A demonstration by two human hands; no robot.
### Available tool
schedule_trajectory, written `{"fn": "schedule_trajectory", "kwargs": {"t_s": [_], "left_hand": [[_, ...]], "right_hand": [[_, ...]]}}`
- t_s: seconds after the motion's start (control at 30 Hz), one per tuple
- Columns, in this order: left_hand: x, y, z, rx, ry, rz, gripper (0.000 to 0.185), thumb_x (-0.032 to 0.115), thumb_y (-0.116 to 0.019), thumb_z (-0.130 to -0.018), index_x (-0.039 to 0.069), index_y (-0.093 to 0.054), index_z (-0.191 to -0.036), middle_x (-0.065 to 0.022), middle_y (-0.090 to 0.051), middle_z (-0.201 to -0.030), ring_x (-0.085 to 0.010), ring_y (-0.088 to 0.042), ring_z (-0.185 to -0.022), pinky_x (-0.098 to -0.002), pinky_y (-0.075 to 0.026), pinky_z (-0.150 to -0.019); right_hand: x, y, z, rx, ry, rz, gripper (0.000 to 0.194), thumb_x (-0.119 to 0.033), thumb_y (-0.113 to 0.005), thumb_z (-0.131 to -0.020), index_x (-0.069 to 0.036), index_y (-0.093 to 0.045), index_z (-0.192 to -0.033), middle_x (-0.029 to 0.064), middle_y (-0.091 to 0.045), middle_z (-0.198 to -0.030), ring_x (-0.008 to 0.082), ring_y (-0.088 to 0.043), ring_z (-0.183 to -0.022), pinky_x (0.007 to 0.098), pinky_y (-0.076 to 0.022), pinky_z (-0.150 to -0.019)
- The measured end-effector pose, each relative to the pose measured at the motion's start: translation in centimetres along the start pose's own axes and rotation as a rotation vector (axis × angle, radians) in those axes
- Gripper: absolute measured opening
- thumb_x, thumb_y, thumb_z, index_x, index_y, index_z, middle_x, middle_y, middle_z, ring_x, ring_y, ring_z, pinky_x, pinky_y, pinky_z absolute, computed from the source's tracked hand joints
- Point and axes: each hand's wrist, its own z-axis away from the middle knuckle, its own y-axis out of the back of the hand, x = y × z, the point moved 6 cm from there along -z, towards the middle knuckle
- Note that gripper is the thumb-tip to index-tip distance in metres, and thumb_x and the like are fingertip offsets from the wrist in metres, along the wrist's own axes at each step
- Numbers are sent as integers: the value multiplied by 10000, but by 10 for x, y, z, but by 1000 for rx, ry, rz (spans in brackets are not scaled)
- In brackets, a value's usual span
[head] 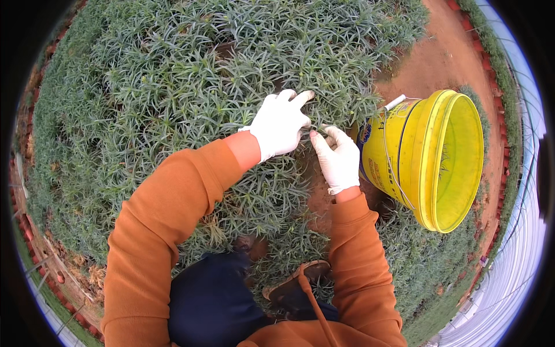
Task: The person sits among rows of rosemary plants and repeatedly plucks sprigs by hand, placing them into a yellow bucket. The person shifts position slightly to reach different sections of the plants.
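Both my hands wear thin white gloves and meet over a dense bed of narrow-leaved, grey-green plants (208, 99). My left hand (284, 123) reaches in among the leaves, its fingers partly spread; whether it grips a stem I cannot tell. Just right of it, my right hand (336, 154) has its thumb and forefinger close together at a small leafy shoot (318, 129). The thumb tip shows bare through the glove. A yellow plastic bucket (403, 143) lies tilted to the right of my right hand, its mouth facing right, with some green leaves inside.
Bare reddish soil (438, 60) runs along the upper right, beyond the plants. More plants grow below the bucket. My shoe (299, 277) stands among plants at the bottom. Red blocks (485, 65) edge the ground at the far right, with pale sheeting (516, 269) beyond.
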Motion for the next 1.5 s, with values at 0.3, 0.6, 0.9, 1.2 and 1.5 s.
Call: {"fn": "schedule_trajectory", "kwargs": {"t_s": [0.3,0.6,0.9,1.2,1.5], "left_hand": [[8,-5,-3,-52,27,-6,263,185,-779,-675,201,-782,-937,-125,-481,-1420,-321,-479,-1203,-457,-428,-957],[7,-9,-6,10,31,-9,181,184,-718,-717,205,-790,-883,-102,-499,-1411,-338,-466,-1211,-464,-389,-984],[-21,-5,-9,81,-4,195,212,113,-702,-728,158,-766,-925,-89,-584,-1339,-344,-565,-1085,-420,-490,-923],[-28,10,21,249,-97,342,187,-19,-571,-713,93,-713,-760,-107,-591,-1351,-337,-590,-1077,-427,-498,-910],[-5,10,23,-28,21,53,244,72,-691,-681,141,-728,-912,-120,-415,-1515,-354,-472,-1265,-463,-430,-977]], "right_hand": [[7,-6,-13,-173,194,460,331,-343,-744,-789,-43,-748,-928,159,-690,-753,300,-671,-701,370,-523,-678],[4,-19,0,153,435,292,190,-212,-779,-707,-91,-702,-833,84,-680,-777,279,-669,-738,380,-513,-677],[7,0,46,-338,197,-120,338,-91,-784,-714,-95,-704,-1043,29,-619,-710,180,-592,-636,320,-499,-640],[10,-15,44,-157,175,-6,301,-130,-730,-826,-54,-716,-1118,78,-692,-811,179,-635,-691,296,-522,-682],[29,-52,19,48,99,-194,195,-186,-739,-836,-24,-737,-944,109,-680,-761,198,-642,-660,315,-511,-638]]}}
